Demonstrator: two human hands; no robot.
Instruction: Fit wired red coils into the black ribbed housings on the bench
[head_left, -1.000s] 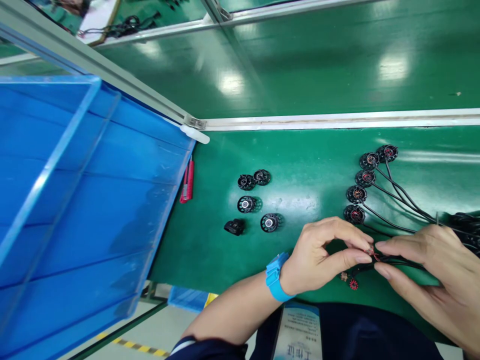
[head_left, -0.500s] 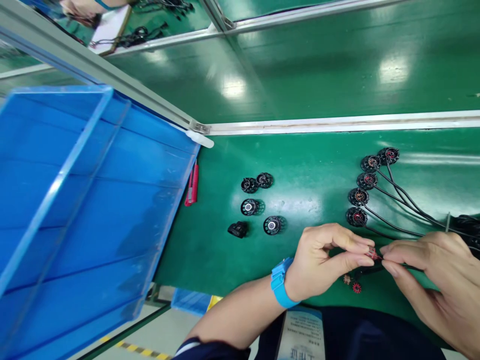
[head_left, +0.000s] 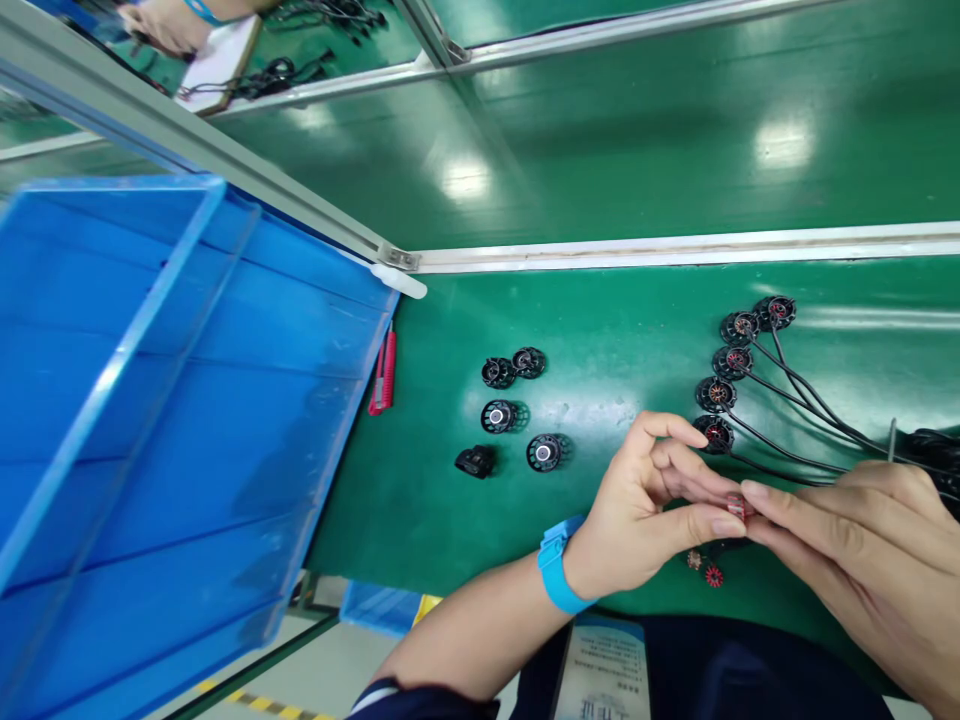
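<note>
My left hand (head_left: 649, 505), with a blue wrist strap (head_left: 555, 565), pinches a small red wound part (head_left: 737, 506) between thumb and fingers. My right hand (head_left: 862, 560) meets it from the right, fingertips pressed on the same part. Just below the fingertips two tiny parts (head_left: 705, 568), one red, lie on the green mat (head_left: 600, 320). Behind the hands a row of black motors with red cores (head_left: 731, 362) trails black cables (head_left: 817, 420) to the right.
Several black round caps (head_left: 510, 405) lie left of the hands. A red-handled tool (head_left: 383, 372) rests beside a large blue bin (head_left: 150, 420). A metal rail (head_left: 675, 245) crosses the bench. Another person's hand (head_left: 161, 22) works at the top left.
My left fingers have lifted and spread a little, while the right fingers have straightened and pushed closer to the part. The cable between the hands is now hidden.
</note>
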